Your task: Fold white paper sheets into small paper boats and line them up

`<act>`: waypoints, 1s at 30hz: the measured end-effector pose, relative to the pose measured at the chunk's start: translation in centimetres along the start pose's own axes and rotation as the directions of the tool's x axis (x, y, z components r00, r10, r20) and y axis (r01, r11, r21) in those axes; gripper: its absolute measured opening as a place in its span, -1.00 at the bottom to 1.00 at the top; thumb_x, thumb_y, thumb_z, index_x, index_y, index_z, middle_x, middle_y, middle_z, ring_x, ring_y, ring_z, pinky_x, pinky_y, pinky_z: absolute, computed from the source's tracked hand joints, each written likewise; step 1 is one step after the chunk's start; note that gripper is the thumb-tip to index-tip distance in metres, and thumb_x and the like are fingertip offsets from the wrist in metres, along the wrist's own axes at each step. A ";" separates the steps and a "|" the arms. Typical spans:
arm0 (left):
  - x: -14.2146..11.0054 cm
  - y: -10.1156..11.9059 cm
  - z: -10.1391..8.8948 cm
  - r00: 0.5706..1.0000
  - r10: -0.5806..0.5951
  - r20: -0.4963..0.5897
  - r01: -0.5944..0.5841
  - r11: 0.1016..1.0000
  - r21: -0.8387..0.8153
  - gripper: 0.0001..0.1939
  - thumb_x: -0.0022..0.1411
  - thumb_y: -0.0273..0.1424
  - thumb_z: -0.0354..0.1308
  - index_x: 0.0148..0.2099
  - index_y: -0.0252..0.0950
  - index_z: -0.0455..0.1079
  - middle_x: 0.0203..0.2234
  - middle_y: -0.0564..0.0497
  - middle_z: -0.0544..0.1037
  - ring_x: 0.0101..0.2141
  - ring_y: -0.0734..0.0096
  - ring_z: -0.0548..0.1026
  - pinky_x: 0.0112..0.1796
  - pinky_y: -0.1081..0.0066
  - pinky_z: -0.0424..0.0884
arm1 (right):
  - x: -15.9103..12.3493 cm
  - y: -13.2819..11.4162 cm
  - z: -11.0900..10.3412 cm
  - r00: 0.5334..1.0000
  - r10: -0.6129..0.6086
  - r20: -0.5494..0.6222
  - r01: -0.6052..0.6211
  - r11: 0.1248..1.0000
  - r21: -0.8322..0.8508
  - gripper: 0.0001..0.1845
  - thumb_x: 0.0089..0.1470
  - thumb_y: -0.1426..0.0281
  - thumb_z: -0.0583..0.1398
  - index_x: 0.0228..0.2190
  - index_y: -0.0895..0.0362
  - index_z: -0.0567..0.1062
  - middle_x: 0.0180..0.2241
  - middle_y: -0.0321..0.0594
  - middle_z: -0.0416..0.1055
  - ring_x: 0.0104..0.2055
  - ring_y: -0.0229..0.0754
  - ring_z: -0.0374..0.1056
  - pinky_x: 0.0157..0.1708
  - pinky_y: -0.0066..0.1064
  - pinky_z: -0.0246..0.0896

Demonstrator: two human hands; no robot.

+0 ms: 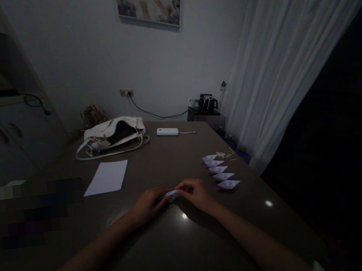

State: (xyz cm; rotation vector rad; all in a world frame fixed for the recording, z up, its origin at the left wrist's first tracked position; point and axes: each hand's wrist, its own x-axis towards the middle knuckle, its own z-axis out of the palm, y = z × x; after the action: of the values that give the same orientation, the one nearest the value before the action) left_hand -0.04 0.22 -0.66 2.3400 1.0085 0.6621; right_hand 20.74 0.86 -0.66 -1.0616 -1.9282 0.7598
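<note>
Between my two hands is a small piece of folded white paper [172, 195], just above or on the dark table; which of the two I cannot tell. My left hand [148, 204] pinches its left side. The fingers of my right hand [196, 192] are closed on its right end. To the right of my right hand stand several folded paper boats [229, 184] in a row that runs away from me. A stack of white paper sheets [108, 177] lies flat beyond my left hand, to the left.
A white handbag [111, 133] sits at the table's [169, 255] back left. Near the far edge is a white power bank [167, 131] with a short cable. Small pale scraps [225, 153] lie beside the boats. A black kettle [210, 104] stands on a low stand behind.
</note>
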 end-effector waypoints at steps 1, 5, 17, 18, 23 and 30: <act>0.0 0.0 0.0 1.000 0.002 -0.002 -0.002 1.000 0.002 -0.57 0.32 -0.16 -0.14 -0.03 -0.30 0.41 -0.29 -0.08 0.55 -0.28 0.29 0.47 -0.24 0.40 0.34 | 0.0 -0.1 0.0 1.000 0.000 -0.001 0.000 1.000 -0.003 -0.83 -0.02 0.31 0.23 -0.40 0.14 0.57 -0.42 -0.20 0.53 -0.44 -0.24 0.38 -0.46 -0.46 0.19; 0.0 -0.1 0.0 1.000 0.014 0.002 -0.014 1.000 -0.001 -0.59 0.33 -0.18 -0.14 -0.01 -0.29 0.40 -0.27 -0.09 0.55 -0.27 0.29 0.47 -0.23 0.40 0.33 | 0.0 -0.2 0.0 1.000 0.000 -0.003 0.000 1.000 -0.002 -0.84 -0.02 0.33 0.24 -0.40 0.14 0.58 -0.42 -0.19 0.54 -0.44 -0.24 0.39 -0.46 -0.46 0.18; 0.0 0.1 -0.1 1.000 0.009 0.019 -0.009 1.000 -0.011 -0.59 0.34 -0.19 -0.16 0.01 -0.28 0.38 -0.21 -0.08 0.53 -0.25 0.32 0.46 -0.20 0.41 0.33 | 0.0 -0.4 0.0 1.000 -0.011 0.001 0.011 1.000 -0.023 -0.85 -0.01 0.35 0.22 -0.40 0.15 0.56 -0.46 -0.22 0.50 -0.48 -0.28 0.34 -0.49 -0.50 0.15; 0.0 0.2 -0.1 1.000 0.013 0.019 -0.013 1.000 -0.007 -0.59 0.34 -0.18 -0.16 0.00 -0.28 0.39 -0.22 -0.09 0.52 -0.25 0.32 0.46 -0.21 0.41 0.33 | 0.0 -0.5 0.0 1.000 -0.014 0.006 0.014 1.000 -0.024 -0.85 -0.01 0.34 0.23 -0.40 0.15 0.56 -0.46 -0.22 0.50 -0.47 -0.28 0.34 -0.49 -0.50 0.16; -0.1 0.3 -0.1 0.999 0.032 0.030 -0.032 0.999 0.012 -0.57 0.34 -0.15 -0.17 -0.02 -0.29 0.40 -0.27 -0.08 0.53 -0.28 0.32 0.46 -0.25 0.43 0.33 | -0.1 -0.2 0.0 0.997 -0.062 0.033 0.064 0.997 -0.034 -0.82 -0.01 0.30 0.24 -0.39 0.14 0.58 -0.46 -0.22 0.47 -0.46 -0.28 0.33 -0.47 -0.49 0.16; 0.0 0.6 -0.2 0.998 0.033 0.048 -0.033 0.999 0.016 -0.59 0.35 -0.20 -0.18 0.06 -0.25 0.35 -0.23 -0.08 0.52 -0.24 0.30 0.46 -0.21 0.40 0.32 | -0.1 0.1 0.0 0.997 -0.075 0.024 0.076 0.996 -0.035 -0.81 -0.01 0.26 0.25 -0.40 0.11 0.59 -0.46 -0.22 0.49 -0.45 -0.27 0.35 -0.46 -0.48 0.16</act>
State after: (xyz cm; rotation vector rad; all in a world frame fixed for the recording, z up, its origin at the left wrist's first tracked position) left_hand 0.10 -0.09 -0.18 2.3804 0.9599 0.6096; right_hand 20.77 0.82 -0.78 -0.9999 -1.9966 0.7000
